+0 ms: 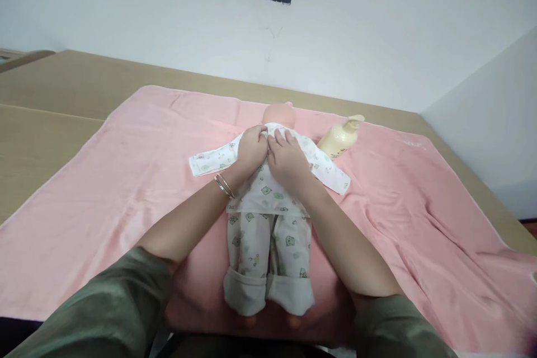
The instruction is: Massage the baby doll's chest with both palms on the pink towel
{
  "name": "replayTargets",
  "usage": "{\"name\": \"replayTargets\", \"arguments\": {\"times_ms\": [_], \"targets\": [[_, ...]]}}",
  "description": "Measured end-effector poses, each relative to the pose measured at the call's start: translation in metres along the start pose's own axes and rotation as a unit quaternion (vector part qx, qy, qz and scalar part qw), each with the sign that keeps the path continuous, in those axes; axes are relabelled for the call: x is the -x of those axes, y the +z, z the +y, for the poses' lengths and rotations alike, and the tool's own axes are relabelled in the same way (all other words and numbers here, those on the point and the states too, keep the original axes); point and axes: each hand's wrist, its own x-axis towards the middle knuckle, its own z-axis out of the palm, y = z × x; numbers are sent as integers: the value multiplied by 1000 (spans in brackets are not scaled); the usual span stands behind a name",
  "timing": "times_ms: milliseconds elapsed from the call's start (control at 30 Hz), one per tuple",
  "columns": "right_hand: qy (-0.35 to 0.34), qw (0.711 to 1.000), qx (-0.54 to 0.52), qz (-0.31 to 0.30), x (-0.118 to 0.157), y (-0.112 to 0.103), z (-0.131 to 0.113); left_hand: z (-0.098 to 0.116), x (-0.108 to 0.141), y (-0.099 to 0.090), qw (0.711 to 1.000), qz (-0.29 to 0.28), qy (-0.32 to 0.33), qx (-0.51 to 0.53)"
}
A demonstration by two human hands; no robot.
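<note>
A baby doll (279, 115) lies on its back with its feet toward me, dressed in a white patterned shirt (268, 190) and matching trousers (251, 240) with turned-up cuffs. At the top of the chest, near the neckline, my left hand (252, 150) is closed, with its fingers curled on the shirt fabric. Right beside it, my right hand (290, 159) lies over the chest with fingers stretched out and apart. Both shirt sleeves spread out to the sides. My hands cover the middle of the shirt front.
Under the doll, a pink blanket (126, 190) with folds on the right covers much of the wooden table (50, 86). A cream pump bottle (342, 137) leans or lies by the sleeve on the right. A white wall (356, 33) rises behind the table.
</note>
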Motion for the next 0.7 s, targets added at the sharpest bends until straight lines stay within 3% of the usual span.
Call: {"name": "replayTargets", "arguments": {"times_ms": [133, 267, 400, 500, 567, 633, 700], "targets": [[-13, 999, -48, 2, -10, 1, 17, 1, 1, 0, 999, -16, 8, -36], [76, 995, -64, 0, -21, -4, 41, 5, 2, -1, 998, -21, 13, -65], [133, 991, 15, -11, -9, -4, 19, 5, 2, -1, 997, -22, 12, -73], [73, 996, 50, 7, 2, 1, -6, 5, 2, -1, 997, -23, 5, -74], [9, 999, 32, 2, 3, 3, -10, 4, 1, -2, 997, -31, 2, -70], [-26, 1000, -3, -14, -2, 2, -1, 5, 1, -3, 997, -36, 8, -74], [-7, 999, -39, -23, -10, 0, 16, 8, 1, -4, 994, -36, 28, -102]]}}
